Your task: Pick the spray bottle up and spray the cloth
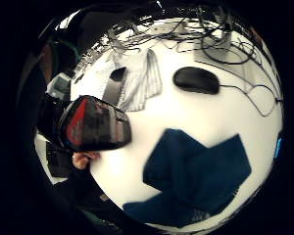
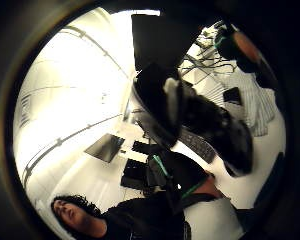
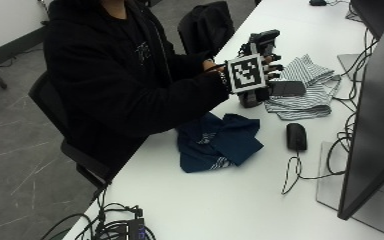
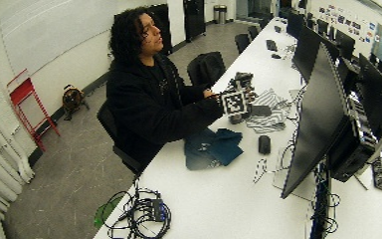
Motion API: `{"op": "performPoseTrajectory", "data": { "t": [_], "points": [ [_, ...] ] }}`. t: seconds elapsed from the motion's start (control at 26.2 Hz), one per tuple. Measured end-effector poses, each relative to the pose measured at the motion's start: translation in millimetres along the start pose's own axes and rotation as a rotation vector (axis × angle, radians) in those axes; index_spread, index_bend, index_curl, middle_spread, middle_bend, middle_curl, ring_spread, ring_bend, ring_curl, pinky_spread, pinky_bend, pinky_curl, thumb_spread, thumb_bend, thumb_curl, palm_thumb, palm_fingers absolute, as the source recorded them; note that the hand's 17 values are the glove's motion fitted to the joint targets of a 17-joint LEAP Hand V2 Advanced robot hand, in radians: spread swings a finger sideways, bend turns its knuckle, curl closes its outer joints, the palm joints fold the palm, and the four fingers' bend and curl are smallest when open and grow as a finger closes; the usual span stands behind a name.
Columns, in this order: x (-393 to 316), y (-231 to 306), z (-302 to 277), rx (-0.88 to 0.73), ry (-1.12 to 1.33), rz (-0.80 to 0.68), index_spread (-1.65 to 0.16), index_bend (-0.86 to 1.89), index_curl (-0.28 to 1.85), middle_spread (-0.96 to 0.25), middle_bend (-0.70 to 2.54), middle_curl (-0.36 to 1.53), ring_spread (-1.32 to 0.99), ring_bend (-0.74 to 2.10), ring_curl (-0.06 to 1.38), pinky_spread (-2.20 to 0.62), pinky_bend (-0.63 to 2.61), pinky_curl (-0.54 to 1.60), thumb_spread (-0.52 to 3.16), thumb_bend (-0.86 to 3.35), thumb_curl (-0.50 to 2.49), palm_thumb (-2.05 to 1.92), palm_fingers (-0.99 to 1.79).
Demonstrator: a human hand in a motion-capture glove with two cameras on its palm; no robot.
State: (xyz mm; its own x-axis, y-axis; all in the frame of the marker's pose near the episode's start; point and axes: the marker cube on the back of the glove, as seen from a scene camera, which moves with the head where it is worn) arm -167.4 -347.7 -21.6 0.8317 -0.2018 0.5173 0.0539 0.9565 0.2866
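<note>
A dark spray bottle (image 3: 259,55) is standing upright in the gloved right hand (image 3: 258,75), whose fingers are wrapping around its body, raised above the white counter (image 3: 232,200). A dark blue cloth (image 3: 218,142) is lying crumpled just below, with a black mouse (image 3: 296,136) beside it and a striped cloth (image 3: 305,90) further along.

Your right hand (image 3: 262,70): gloved, raised above the table with the forearm stretched out from your body, fingers (image 3: 274,67) curled round the bottle (image 3: 261,42), back of the hand toward the outside view. Your other hand: not seen clearly.
</note>
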Motion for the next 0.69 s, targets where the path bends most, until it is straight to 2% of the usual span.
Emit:
{"op": "performPoseTrajectory", "data": {
  "t": [0.19,0.38,0.69],
  "points": [
    [19.9,25.5,-34.6,-0.162,0.25,0.07,-0.36,0.07,0.45,-0.09,0.32,0.42,-0.13,0.49,0.41,0.06,0.34,0.39,0.87,-0.09,0.54,0.4,0.48],
    [37.4,54.5,-70.9,-0.251,0.514,0.131,-0.39,0.1,0.39,-0.09,0.26,0.4,-0.1,0.45,0.38,0.15,0.3,0.36,0.89,-0.06,0.49,0.33,0.36],
    [53.5,98.4,-102.2,-0.303,0.609,0.194,-0.42,0.12,0.33,-0.09,0.23,0.38,-0.08,0.4,0.35,0.21,0.31,0.34,0.93,-0.04,0.43,0.31,0.32]
  ]
}}
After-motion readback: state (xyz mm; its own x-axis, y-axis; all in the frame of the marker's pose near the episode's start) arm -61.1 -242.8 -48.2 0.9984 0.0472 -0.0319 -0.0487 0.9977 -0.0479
